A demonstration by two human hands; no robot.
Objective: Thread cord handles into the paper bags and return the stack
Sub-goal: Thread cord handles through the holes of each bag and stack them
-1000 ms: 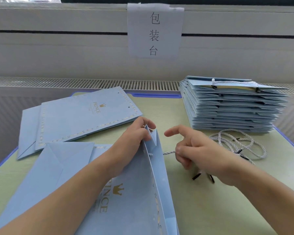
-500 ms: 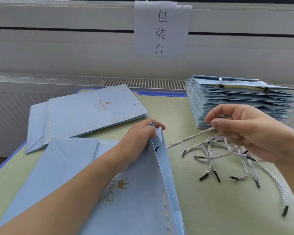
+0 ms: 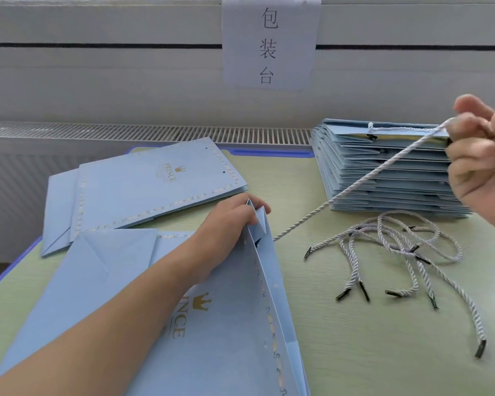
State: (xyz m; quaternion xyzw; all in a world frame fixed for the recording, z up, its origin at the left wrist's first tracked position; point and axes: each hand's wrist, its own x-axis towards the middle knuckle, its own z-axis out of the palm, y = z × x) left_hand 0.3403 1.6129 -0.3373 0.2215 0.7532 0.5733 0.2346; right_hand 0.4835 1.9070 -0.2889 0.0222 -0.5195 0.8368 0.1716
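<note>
White twisted cord [image 3: 363, 178] runs taut and slanting from the pinching fingers [image 3: 466, 121] of the right hand [image 3: 480, 161] down-left to the bag [image 3: 217, 332], whose raised top edge the left hand [image 3: 229, 224] grips, nearer the hole.

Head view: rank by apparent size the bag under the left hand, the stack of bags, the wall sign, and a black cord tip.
1. Held bag, though nearness inflates it.
2. Stack of bags.
3. Wall sign, not clearly smaller than the stack, so unsure.
4. Black cord tip, smallest.
</note>
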